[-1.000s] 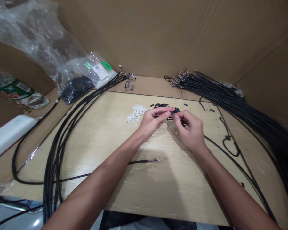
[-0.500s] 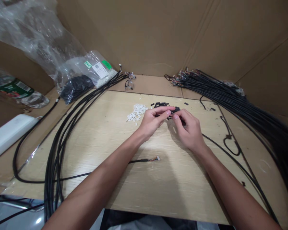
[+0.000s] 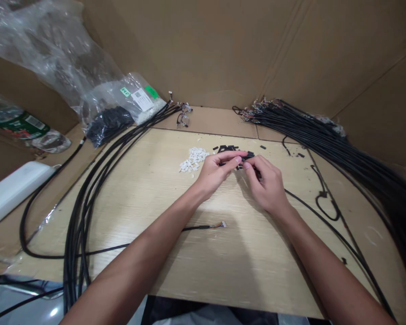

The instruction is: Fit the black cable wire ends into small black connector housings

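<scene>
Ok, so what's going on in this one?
A person's right hand holds a black cable, its fingers meeting those of the left hand by black pieces; what the left fingers pinch is too small to tell. White pieces lie left of the black ones, and a connector-tipped cable lies closer in.

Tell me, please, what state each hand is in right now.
Left hand: closed in a fingertip pinch; what it holds is too small to tell.
Right hand: closed, apparently holding a black cable.
</scene>
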Demonstrator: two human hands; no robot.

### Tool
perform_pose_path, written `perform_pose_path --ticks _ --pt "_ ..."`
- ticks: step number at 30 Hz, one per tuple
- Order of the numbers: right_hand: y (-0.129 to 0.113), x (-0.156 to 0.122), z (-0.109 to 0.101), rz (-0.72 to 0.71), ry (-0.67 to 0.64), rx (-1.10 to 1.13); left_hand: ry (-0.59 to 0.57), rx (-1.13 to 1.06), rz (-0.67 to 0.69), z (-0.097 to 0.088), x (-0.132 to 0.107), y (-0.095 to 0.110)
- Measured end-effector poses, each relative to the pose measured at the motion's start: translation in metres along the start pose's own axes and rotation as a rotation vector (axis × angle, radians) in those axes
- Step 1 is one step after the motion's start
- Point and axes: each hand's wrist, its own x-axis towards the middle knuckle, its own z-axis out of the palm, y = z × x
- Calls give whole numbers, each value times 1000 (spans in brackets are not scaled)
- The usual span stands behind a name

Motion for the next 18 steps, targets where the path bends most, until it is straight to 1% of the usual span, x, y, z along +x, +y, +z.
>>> perform_pose_path --ticks 3,8,18 --pt "-1 0 0 18 -6 8 6 5 -6 0 0 -1" --pt "-2 0 -1 42 -8 52 17 -6 25 0 0 0" --pt "0 0 -1 69 -4 51 60 13 36 3 -1 2"
